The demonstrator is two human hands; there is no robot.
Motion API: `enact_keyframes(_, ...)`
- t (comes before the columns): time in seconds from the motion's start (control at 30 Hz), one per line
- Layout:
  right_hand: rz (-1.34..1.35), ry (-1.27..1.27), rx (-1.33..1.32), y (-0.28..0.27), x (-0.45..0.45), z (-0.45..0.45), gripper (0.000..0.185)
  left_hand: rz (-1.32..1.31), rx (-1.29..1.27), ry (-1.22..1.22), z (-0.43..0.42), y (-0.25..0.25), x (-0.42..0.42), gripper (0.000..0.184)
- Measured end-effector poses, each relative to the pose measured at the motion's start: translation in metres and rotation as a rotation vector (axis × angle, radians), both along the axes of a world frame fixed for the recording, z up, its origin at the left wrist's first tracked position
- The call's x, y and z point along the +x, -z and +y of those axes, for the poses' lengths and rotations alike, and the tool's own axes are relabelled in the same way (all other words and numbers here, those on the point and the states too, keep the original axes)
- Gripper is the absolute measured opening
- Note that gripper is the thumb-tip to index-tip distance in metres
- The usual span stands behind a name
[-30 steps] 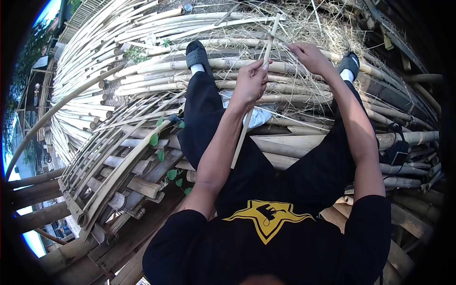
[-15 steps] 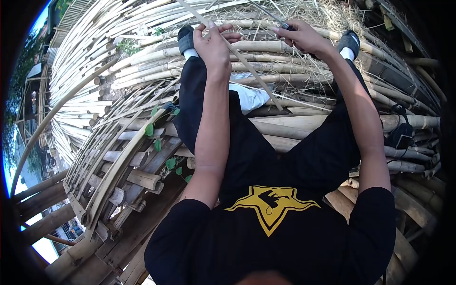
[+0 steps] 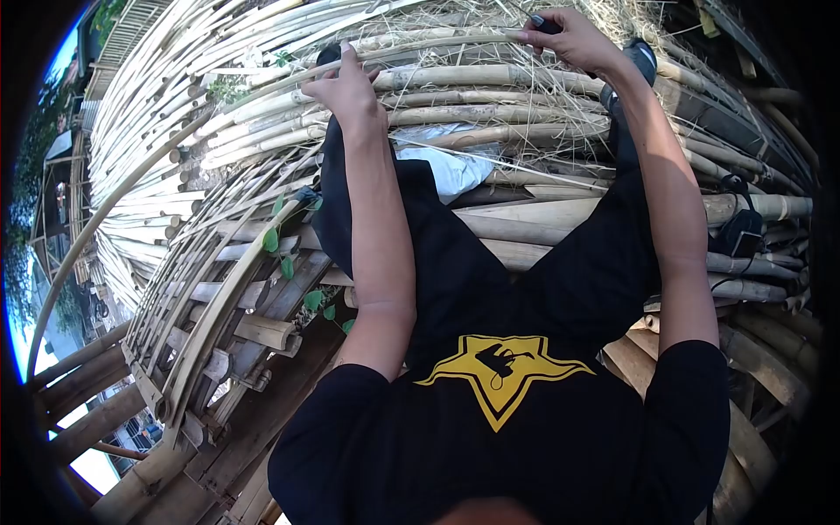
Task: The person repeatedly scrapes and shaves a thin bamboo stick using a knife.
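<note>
A thin bamboo strip [image 3: 437,40] runs sideways between my two hands, over the bamboo poles. My left hand [image 3: 352,94] is closed on it, with the thumb pointing up. At the strip's right end, the fingertips of my right hand [image 3: 573,42] pinch or touch it. That same hand is wrapped round the dark handle of a knife [image 3: 549,25]; its blade is hard to make out here. Below the hands, a white plastic bag [image 3: 451,171] lies on the poles between my legs.
Bamboo poles [image 3: 490,77] lie all around, strewn with straw-like shavings [image 3: 569,96]. A slatted bamboo rack [image 3: 236,284] with green leaves stands at the left. A small dark device [image 3: 744,236] with a strap sits at the right. A long curved pole [image 3: 96,219] arches at far left.
The bamboo strip has swung from a steep slant to nearly level. My left hand has moved left and down; my right hand has moved up, bringing its fingertips to the strip's end.
</note>
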State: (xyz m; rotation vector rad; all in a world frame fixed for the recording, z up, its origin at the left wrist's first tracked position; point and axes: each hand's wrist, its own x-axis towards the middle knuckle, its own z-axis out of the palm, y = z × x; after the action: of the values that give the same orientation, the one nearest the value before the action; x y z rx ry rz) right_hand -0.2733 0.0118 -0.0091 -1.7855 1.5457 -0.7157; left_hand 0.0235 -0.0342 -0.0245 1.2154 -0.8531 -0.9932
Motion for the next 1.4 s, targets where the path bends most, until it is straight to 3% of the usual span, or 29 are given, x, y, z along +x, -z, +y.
enact_keyframes(0.07,0.061,0.039,-0.015,0.003,-0.013,-0.005,0.036,-0.114,0.096,-0.107,0.001,-0.002,-0.003,0.052)
enact_keyframes(0.17,-0.003,0.220,0.032,-0.033,-0.002,0.007,0.024,-0.601,-0.010,-0.094,0.020,-0.018,-0.004,0.100)
enact_keyframes(0.2,-0.084,0.255,0.031,-0.038,-0.001,0.008,0.025,-0.606,0.009,-0.100,0.022,-0.021,-0.003,0.107)
enact_keyframes(0.23,-0.167,0.289,0.029,-0.041,-0.001,0.008,0.027,-0.605,0.004,-0.101,0.021,-0.020,-0.001,0.107)
enact_keyframes(0.3,-0.081,0.288,-0.044,-0.037,-0.010,0.004,0.027,-0.591,-0.070,-0.207,0.020,-0.021,0.004,0.107)
enact_keyframes(0.33,-0.043,0.298,-0.043,-0.038,-0.012,0.004,0.028,-0.668,-0.153,-0.304,0.023,-0.023,0.000,0.093)
enact_keyframes(0.37,-0.006,0.308,-0.041,-0.037,-0.014,0.003,0.028,-0.667,-0.155,-0.304,0.026,-0.027,-0.002,0.093)
enact_keyframes(0.43,0.020,0.285,-0.030,-0.045,-0.008,0.007,0.029,-1.238,-0.301,-0.014,0.033,-0.035,-0.005,0.068)
enact_keyframes(0.47,0.027,0.270,-0.035,-0.046,-0.006,0.008,0.030,-1.187,-0.467,-0.005,0.028,-0.022,-0.011,0.045)
enact_keyframes(0.5,0.035,0.255,-0.040,-0.047,-0.005,0.007,0.030,-1.188,-0.465,-0.008,0.027,-0.016,-0.016,0.045)
enact_keyframes(0.57,-0.007,0.280,0.011,-0.050,-0.004,0.006,0.031,-1.024,-0.438,0.426,0.026,-0.008,-0.020,0.036)
enact_keyframes(0.6,-0.050,0.309,0.064,-0.051,-0.005,0.006,0.031,-1.023,-0.437,0.425,0.028,-0.011,-0.021,0.036)
enact_keyframes(0.67,-0.056,0.345,0.060,-0.048,-0.008,0.005,0.032,-0.862,-0.207,0.649,0.032,-0.018,-0.022,0.030)
enact_keyframes(0.73,-0.064,0.379,0.055,-0.032,-0.014,0.000,0.033,-0.906,-0.231,0.689,0.035,-0.026,-0.023,0.028)
enact_keyframes(0.8,-0.021,0.421,-0.318,-0.007,-0.018,-0.012,0.031,-0.897,-0.286,0.712,0.034,-0.023,-0.024,0.028)
enact_keyframes(0.9,-0.089,0.603,-0.341,-0.027,0.017,0.003,0.028,-0.964,-0.215,0.692,0.030,-0.018,-0.024,0.028)
enact_keyframes(0.93,0.202,0.532,-0.421,-0.010,0.010,-0.001,0.043,-0.973,-0.235,0.667,0.029,-0.016,-0.024,0.028)
enact_keyframes(1.1,0.120,0.321,-0.203,-0.003,0.029,0.007,0.041,-0.991,-0.152,0.651,0.029,-0.018,-0.027,0.028)
enact_keyframes(1.17,-0.076,0.153,0.048,0.003,0.030,0.006,0.037,-0.952,-0.257,0.668,0.028,-0.011,-0.025,0.026)
enact_keyframes(1.3,-0.293,0.282,0.214,0.006,0.017,0.000,0.034,-1.002,-0.290,0.668,0.033,-0.020,-0.028,0.026)
enact_keyframes(1.4,-0.219,0.397,0.173,0.005,0.006,-0.001,0.038,-1.065,-0.332,0.659,0.035,-0.016,-0.027,0.024)
